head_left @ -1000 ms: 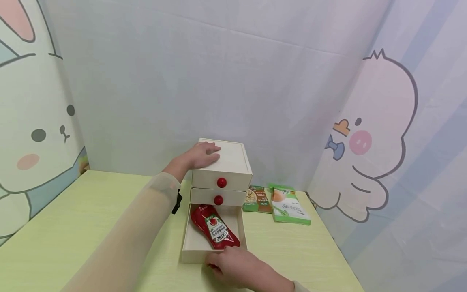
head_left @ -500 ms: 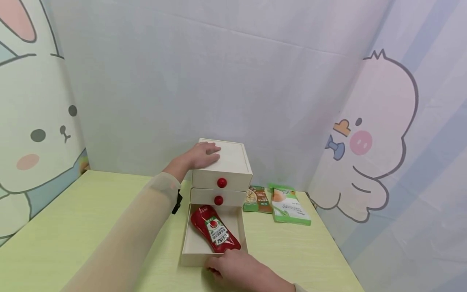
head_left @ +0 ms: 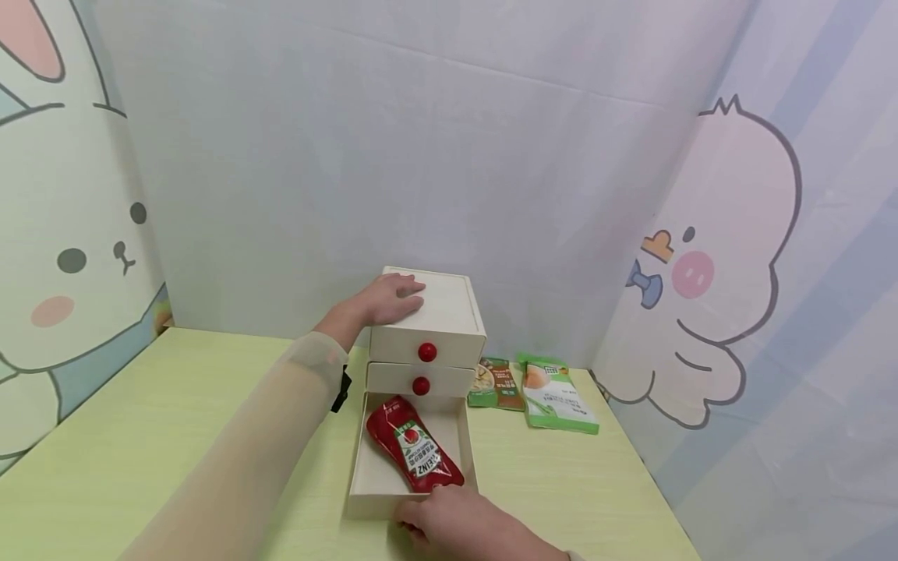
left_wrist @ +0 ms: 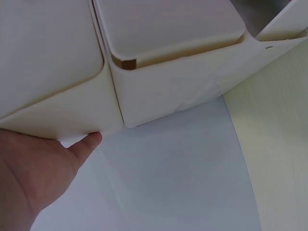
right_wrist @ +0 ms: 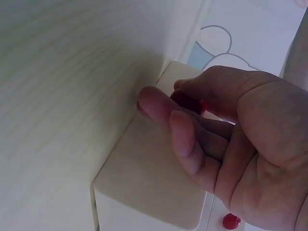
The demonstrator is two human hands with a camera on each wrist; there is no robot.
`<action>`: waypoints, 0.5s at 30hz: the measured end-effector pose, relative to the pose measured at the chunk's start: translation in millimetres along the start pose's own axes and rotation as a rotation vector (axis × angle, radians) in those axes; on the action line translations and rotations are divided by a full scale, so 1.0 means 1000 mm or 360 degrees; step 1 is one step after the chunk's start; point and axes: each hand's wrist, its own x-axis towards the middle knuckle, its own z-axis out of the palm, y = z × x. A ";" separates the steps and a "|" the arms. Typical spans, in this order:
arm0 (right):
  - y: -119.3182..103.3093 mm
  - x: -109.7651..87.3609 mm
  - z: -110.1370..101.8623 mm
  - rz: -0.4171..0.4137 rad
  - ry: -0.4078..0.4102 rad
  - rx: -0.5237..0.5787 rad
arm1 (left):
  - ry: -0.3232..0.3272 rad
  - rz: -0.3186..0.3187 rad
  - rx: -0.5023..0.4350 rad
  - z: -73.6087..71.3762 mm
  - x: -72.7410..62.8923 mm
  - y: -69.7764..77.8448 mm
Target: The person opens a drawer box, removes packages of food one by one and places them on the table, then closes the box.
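A small white drawer cabinet (head_left: pixel 428 347) with red knobs stands on the table. My left hand (head_left: pixel 386 300) rests on its top near the left edge, fingers extended; in the left wrist view the hand (left_wrist: pixel 38 168) lies along the cabinet's white panel. The bottom drawer (head_left: pixel 372 506) is pulled out toward me. Inside it a red Heinz ketchup pouch (head_left: pixel 414 446) lies at a slant, label up. With thumb and curled fingers, my right hand (head_left: pixel 456 520) pinches the bottom drawer's red knob (right_wrist: pixel 188 102), which the head view hides.
To the right of the cabinet lie a brown and green food packet (head_left: pixel 496 384) and a white and green packet (head_left: pixel 559 396). The two upper drawers are closed. A pale curtain (head_left: pixel 281 156) hangs close behind the cabinet.
The bottom drawer has slid a little farther out toward me, carrying the ketchup pouch, and my right hand has moved with it. My left hand has stayed on the cabinet top.
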 end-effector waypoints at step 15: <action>0.000 -0.002 0.001 -0.0002 -0.0057 0.0034 | 0.0007 0.0011 -0.0013 0.001 -0.001 -0.001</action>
